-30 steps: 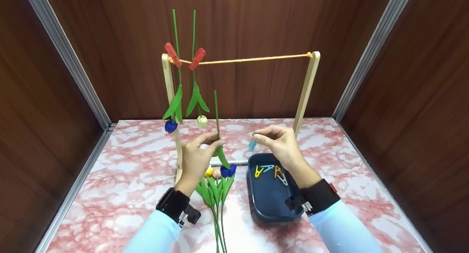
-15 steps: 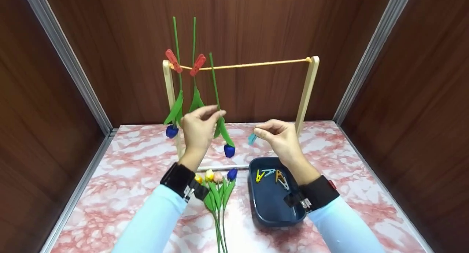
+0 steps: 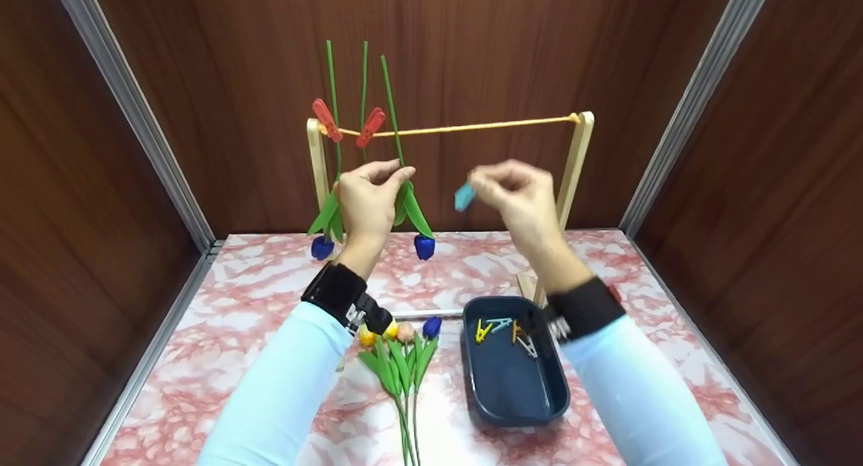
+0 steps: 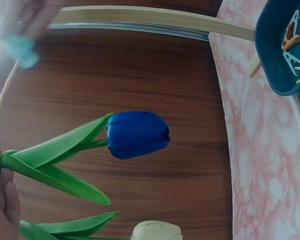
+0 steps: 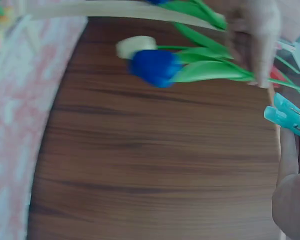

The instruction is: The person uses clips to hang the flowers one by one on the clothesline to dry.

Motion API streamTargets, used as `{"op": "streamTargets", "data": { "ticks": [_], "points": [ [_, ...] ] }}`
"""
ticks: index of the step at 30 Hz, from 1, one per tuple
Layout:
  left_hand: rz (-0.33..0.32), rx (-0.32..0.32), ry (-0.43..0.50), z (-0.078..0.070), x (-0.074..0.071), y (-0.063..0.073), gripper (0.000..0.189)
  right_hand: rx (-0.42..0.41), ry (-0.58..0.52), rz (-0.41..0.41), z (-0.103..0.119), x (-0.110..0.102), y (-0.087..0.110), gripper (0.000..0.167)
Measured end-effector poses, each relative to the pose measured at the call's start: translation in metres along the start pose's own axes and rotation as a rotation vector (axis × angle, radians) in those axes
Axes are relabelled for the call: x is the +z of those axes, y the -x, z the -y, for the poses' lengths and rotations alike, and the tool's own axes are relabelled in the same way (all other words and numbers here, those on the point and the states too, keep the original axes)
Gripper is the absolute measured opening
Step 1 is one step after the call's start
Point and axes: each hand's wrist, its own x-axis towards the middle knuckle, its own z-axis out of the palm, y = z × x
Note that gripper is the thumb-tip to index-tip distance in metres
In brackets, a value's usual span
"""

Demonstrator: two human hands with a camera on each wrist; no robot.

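My left hand (image 3: 369, 199) pinches the stem of a blue tulip (image 3: 424, 247), which hangs head down with its stem rising across the yellow cord (image 3: 465, 127). In the left wrist view its blue bloom (image 4: 138, 135) and leaves show clearly. My right hand (image 3: 519, 193), blurred, pinches a light-blue clothespin (image 3: 464, 197) to the right of the tulip and below the cord; the clothespin (image 5: 287, 116) also shows in the right wrist view. Two red clothespins (image 3: 370, 127) clip two other upside-down tulips to the cord's left end, one blue (image 3: 322, 247) and one white (image 4: 157, 231).
A wooden frame (image 3: 575, 162) holds the cord at both ends. A dark blue bin (image 3: 516, 392) on the marbled table holds several clothespins (image 3: 483, 331). Left of it lies a bunch of tulips (image 3: 404, 358) in several colours. Brown wood-grain panels enclose the table.
My left hand has raised the blue tulip, bringing its stem up past the cord beside the red clothespins. My right hand has lifted the light-blue clothespin from above the bin towards the cord.
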Motion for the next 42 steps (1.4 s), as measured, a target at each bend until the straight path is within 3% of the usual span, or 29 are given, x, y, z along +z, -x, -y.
{"op": "streamTargets", "data": {
  "ticks": [4, 9, 16, 25, 35, 42],
  "points": [
    [-0.02, 0.021, -0.045, 0.0, -0.001, -0.005, 0.024, -0.05, -0.121, -0.017, 0.02, 0.021, -0.03, 0.01],
    [-0.015, 0.021, -0.105, 0.0, 0.0, -0.008, 0.023, -0.024, -0.227, -0.092, 0.036, 0.05, -0.061, 0.007],
    [-0.022, -0.032, -0.167, 0.0, 0.002, -0.01, 0.02, 0.041, -0.236, -0.126, 0.04, 0.075, -0.09, 0.013],
    [0.011, -0.019, -0.174, -0.004, 0.004, -0.013, 0.021, 0.134, -0.157, -0.115, 0.029, 0.081, -0.098, 0.008],
    [0.003, -0.009, -0.196, -0.006, 0.007, -0.018, 0.016, 0.133, -0.028, -0.06, 0.024, 0.093, -0.097, 0.005],
    [-0.021, -0.002, -0.212, -0.005, 0.004, -0.023, 0.015, 0.149, -0.014, -0.022, 0.018, 0.097, -0.096, 0.007]
  ]
}}
